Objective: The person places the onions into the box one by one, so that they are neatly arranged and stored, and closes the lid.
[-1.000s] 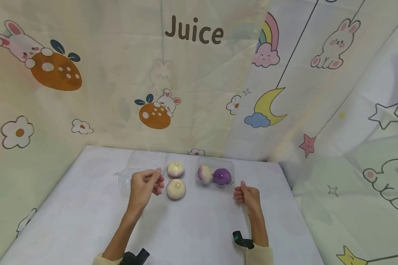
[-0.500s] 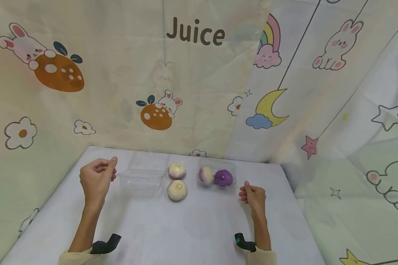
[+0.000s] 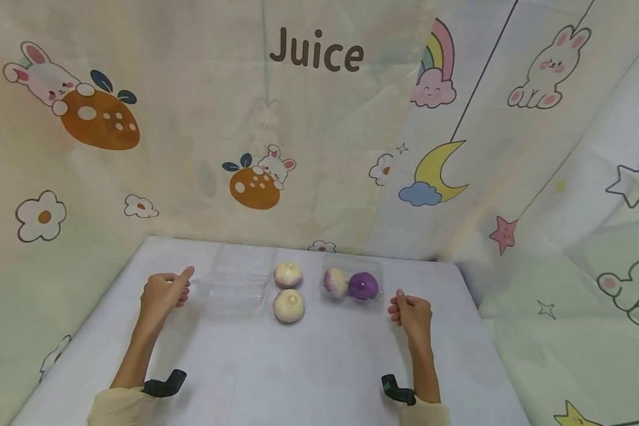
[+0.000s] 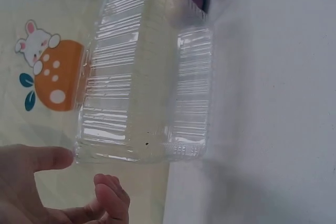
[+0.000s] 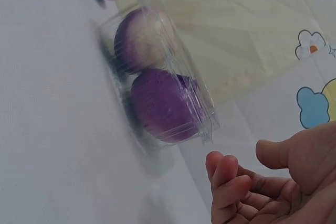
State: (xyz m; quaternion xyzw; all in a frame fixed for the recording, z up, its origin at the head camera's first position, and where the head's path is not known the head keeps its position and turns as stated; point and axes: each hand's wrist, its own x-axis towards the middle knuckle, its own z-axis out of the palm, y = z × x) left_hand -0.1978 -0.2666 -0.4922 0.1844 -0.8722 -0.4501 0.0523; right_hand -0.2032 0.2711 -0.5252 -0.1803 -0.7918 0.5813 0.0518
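On the left of the table a clear plastic clamshell box [image 3: 236, 293] stands with its lid raised and nothing inside. My left hand [image 3: 162, 296] is at its left end; in the left wrist view the straight thumb [image 4: 55, 158] meets the corner of the box, while the fingers stay apart below. Beside the box are two round white-and-purple vegetables [image 3: 289, 306], like onions or turnips. To their right a second clear box [image 5: 152, 82] holds two more, one whitish, one deep purple. My right hand [image 3: 412, 313] hovers just right of it, fingers loosely curled around nothing.
A white cloth covers the table [image 3: 309, 378]. Behind it hangs a printed curtain [image 3: 319, 148], close to the table's back edge. Each wrist carries a black camera mount [image 3: 165, 384].
My left hand has swung left from in front of the lidded box to its left end, then dipped toward its edge. The right hand has shifted slightly right, away from the filled box.
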